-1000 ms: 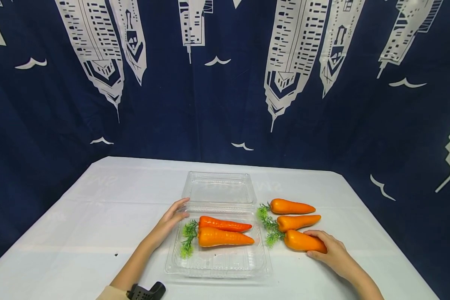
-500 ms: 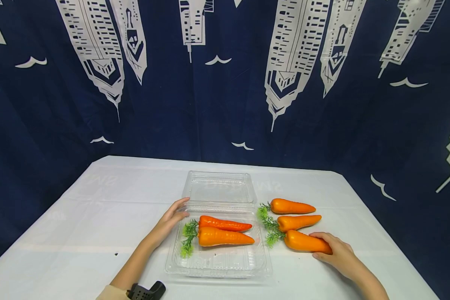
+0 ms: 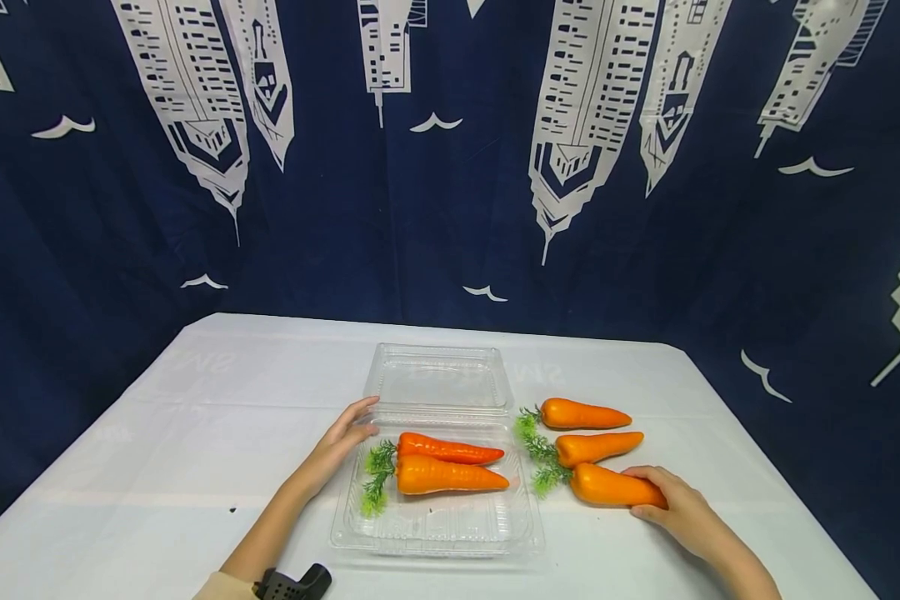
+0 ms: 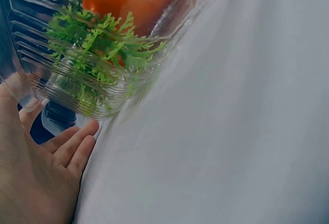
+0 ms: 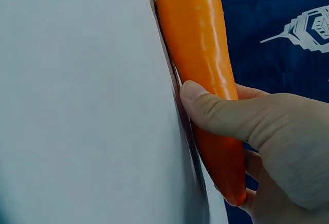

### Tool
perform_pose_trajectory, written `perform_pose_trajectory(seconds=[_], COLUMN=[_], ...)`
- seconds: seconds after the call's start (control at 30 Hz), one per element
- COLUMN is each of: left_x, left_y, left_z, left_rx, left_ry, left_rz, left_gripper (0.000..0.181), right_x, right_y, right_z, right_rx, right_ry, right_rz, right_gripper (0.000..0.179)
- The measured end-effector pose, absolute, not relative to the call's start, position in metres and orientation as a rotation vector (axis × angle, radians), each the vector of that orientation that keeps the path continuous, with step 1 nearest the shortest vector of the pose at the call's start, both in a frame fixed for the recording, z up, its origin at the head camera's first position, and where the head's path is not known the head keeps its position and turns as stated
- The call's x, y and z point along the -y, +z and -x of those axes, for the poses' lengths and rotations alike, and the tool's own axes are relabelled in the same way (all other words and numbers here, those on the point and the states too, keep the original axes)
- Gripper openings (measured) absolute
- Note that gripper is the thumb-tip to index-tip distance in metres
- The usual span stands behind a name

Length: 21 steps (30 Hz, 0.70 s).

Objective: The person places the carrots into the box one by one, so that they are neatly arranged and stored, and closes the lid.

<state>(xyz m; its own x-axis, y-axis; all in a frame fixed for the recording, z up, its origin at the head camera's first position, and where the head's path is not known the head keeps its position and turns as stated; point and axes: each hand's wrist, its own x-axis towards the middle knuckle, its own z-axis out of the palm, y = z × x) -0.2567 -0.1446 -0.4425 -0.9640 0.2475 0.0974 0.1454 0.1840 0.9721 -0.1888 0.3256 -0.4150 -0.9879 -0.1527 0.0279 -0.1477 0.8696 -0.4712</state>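
My right hand [image 3: 678, 508] grips the nearest loose orange carrot [image 3: 607, 485] around its tapered end, thumb on one side and fingers on the other; the tip shows below the thumb in the right wrist view. That carrot [image 5: 198, 39] lies on or just over the white table. My left hand [image 3: 339, 442] touches the left edge of a clear plastic clamshell box [image 3: 435, 533] near its hinge, fingers fairly straight. In the box lie a red-orange carrot [image 3: 450, 448] and a thicker orange carrot [image 3: 450, 475], leafy ends to the left. Their green tops [image 4: 97, 44] show through the box wall.
Two more orange carrots, a far one [image 3: 583, 413] and a middle one [image 3: 598, 447], lie right of the box. The box's lid [image 3: 438, 379] lies folded back behind it. A navy curtain [image 3: 420, 208] hangs behind the white table [image 3: 195, 433].
My right hand has slid slightly right and toward me along the nearest loose carrot, toward its tip. That carrot has barely moved. My left hand and the box have stayed put.
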Motion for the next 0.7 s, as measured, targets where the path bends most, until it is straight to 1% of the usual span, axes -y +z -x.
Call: perform_pose_trajectory(seconds=[0.23,0.47,0.7], left_x=[0.1443,0.1462,0.1460], left_y=[-0.4424,-0.4440,-0.4435], left_z=[0.2569,0.2582,0.2573], left_rx=[-2.339,-2.336,-2.341], left_ry=[1.928,1.912,1.915], left_rz=[-0.394,-0.455,-0.440], left_gripper=[0.046,0.047,0.047], right_x=[-0.3279,-0.3290,-0.3300], right_y=[-0.4137,-0.4106,-0.4094], right_z=[0.1876,0.1865,0.1858], right_rx=[-3.069,-3.080,-3.084], right_ry=[-0.734,-0.739,-0.764], right_rz=[0.259,0.260,0.265], right_gripper=[0.045,0.045,0.045])
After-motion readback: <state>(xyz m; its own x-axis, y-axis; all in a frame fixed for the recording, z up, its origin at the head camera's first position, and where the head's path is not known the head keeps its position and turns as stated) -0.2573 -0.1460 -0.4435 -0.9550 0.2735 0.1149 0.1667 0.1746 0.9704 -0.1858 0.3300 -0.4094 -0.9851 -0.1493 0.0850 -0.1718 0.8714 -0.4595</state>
